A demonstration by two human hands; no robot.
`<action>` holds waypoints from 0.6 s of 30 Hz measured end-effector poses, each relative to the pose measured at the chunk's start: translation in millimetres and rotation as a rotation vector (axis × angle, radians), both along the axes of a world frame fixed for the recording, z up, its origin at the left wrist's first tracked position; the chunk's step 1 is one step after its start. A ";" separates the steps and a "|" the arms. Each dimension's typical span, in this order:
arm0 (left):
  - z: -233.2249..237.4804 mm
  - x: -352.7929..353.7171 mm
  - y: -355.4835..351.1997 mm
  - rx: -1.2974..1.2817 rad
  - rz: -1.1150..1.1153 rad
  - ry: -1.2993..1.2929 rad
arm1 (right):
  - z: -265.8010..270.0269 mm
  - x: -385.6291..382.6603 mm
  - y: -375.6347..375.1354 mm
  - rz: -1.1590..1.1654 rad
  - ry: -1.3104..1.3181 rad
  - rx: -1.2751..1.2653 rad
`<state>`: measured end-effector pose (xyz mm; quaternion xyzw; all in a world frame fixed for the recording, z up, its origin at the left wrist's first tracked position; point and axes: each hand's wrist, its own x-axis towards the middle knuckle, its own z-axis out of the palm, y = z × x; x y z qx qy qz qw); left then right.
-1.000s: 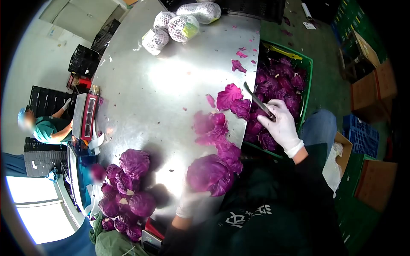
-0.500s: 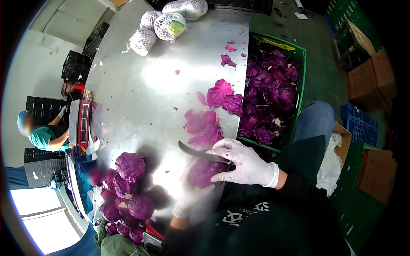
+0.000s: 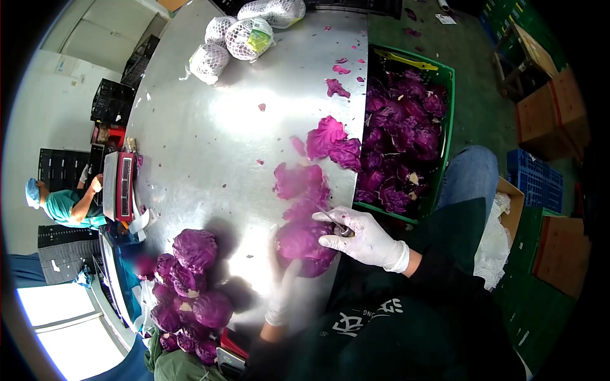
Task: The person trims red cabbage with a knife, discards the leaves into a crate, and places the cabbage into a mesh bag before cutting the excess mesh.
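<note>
A purple cabbage head (image 3: 304,246) rests near the front edge of the steel table (image 3: 216,127). My left hand (image 3: 283,286), in a white glove, cups its left and lower side. My right hand (image 3: 365,236), also gloved, grips a knife (image 3: 332,219) whose blade lies against the top right of the cabbage. Loose purple leaves (image 3: 308,184) lie on the table just beyond the cabbage.
A pile of several purple cabbages (image 3: 187,279) sits at the front left. A green crate (image 3: 450,95) of purple leaves stands right of the table. Netted white cabbages (image 3: 244,32) lie at the far end. A scale (image 3: 121,184) and another person (image 3: 67,203) are at left; cardboard boxes (image 3: 549,108) at right.
My right hand brought the knife from over the crate down to the cabbage, and the blade has turned from pointing left across it to resting at its top right. My left hand stayed on the cabbage.
</note>
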<state>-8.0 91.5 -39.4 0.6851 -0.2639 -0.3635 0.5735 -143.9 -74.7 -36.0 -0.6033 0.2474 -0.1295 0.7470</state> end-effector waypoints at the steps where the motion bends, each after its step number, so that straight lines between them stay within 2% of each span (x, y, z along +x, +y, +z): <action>1: -1.0 1.1 0.3 0.001 -0.013 0.001 | -3.0 0.3 0.8 -0.014 -0.014 -0.056; 3: -0.1 1.2 -1.0 0.005 -0.041 0.011 | -13.5 -1.1 5.0 -0.045 -0.033 -0.164; 6: -13.0 11.7 6.1 0.008 -0.095 -0.128 | -20.6 0.2 7.9 -0.089 -0.097 -0.203; 10: -8.7 5.2 -0.7 0.028 0.079 0.012 | -19.5 1.3 8.7 -0.096 -0.027 0.202; 12: -1.8 -2.9 -7.2 0.020 0.194 0.018 | -17.4 4.6 13.3 -0.104 -0.029 0.188; 16: 10.9 -1.1 -2.5 0.112 -0.105 -0.408 | -8.0 6.7 12.5 -0.103 0.020 0.115; 18: 5.3 4.0 -0.1 0.093 -0.102 -0.216 | -8.0 7.6 13.4 -0.099 0.016 0.066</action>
